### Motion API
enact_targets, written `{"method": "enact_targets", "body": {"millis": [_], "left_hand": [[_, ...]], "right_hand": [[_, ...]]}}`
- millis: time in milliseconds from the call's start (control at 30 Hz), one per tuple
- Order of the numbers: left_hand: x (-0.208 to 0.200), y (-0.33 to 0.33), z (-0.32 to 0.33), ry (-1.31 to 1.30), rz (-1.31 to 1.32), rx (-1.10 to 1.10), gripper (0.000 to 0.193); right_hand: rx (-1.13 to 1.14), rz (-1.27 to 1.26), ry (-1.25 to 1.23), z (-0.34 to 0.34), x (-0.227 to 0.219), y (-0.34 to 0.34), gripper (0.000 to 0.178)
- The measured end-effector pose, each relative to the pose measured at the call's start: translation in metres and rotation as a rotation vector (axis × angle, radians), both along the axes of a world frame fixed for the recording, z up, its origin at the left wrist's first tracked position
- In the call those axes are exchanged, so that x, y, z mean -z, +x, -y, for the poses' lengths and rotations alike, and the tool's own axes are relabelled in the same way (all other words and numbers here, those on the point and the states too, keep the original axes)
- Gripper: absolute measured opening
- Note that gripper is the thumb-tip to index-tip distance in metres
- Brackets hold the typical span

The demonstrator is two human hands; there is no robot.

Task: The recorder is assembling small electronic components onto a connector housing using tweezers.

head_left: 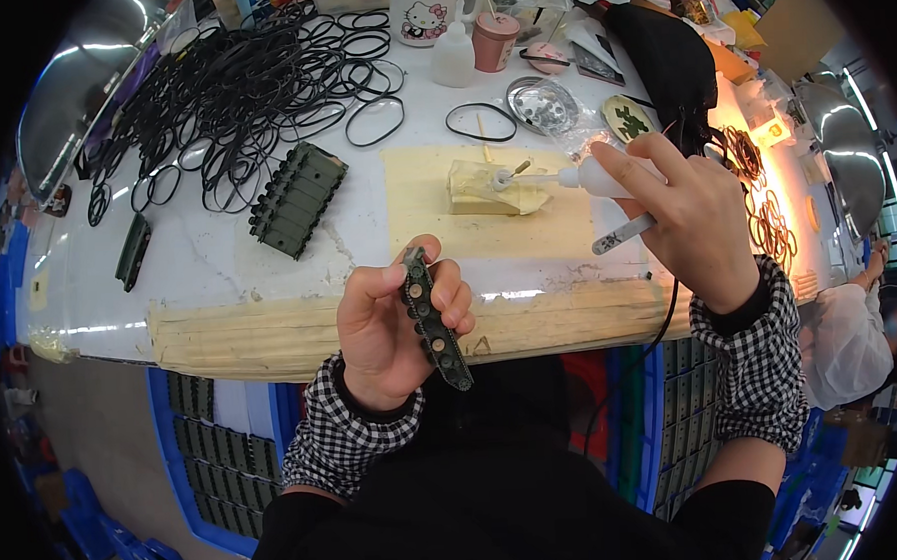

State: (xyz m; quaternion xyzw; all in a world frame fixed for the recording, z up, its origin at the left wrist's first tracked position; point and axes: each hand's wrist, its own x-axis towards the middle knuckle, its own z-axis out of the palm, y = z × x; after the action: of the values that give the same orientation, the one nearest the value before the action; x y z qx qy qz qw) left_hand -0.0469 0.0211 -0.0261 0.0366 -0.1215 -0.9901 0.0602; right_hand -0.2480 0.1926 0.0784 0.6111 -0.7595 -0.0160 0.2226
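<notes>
Between the thumb and fingers of my left hand (375, 313), near the table's front edge, is a dark green toy tank track piece (431, 326) with a row of small wheels. My right hand (706, 209) is closed round a white squeeze bottle (604, 178) with a thin nozzle. The nozzle's tip reaches a small round holder on a block wrapped in yellowish tape (475, 194); whether they touch I cannot tell. A flat silver metal tool (622, 234) also sticks out of my right hand, its other end hidden. Several joined green track pieces (298, 199) lie left of the block.
Tangled black rubber bands (225, 100) cover the back left. A single green piece (133, 252) lies far left. At the back stand a white bottle (453, 58) and a pink cup (495, 41). A lamp glows on the right. Blue trays (162, 423) of green pieces sit below the edge.
</notes>
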Motion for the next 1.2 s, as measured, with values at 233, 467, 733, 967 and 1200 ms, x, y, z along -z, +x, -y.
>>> {"method": "enact_targets", "body": {"millis": [233, 467, 733, 967, 1200], "left_hand": [[0.000, 0.000, -0.001, 0.013, 0.007, 0.005, 0.029], [-0.001, 0.001, -0.001, 0.011, 0.008, -0.001, 0.027], [0.000, -0.002, -0.001, 0.010, -0.005, -0.008, 0.028], [0.001, 0.001, -0.001, -0.024, -0.001, -0.015, 0.028], [-0.005, -0.001, -0.005, -0.055, 0.009, 0.007, 0.027]], "right_hand": [[0.013, 0.070, -0.034, -0.005, 0.003, -0.001, 0.044], [0.089, 0.645, -0.212, -0.019, -0.001, -0.043, 0.036], [0.286, 0.631, -0.313, 0.037, 0.050, -0.148, 0.045], [0.354, 0.573, -0.299, 0.044, 0.060, -0.152, 0.049], [0.062, 0.598, -0.518, 0.020, -0.001, -0.019, 0.014]]}}
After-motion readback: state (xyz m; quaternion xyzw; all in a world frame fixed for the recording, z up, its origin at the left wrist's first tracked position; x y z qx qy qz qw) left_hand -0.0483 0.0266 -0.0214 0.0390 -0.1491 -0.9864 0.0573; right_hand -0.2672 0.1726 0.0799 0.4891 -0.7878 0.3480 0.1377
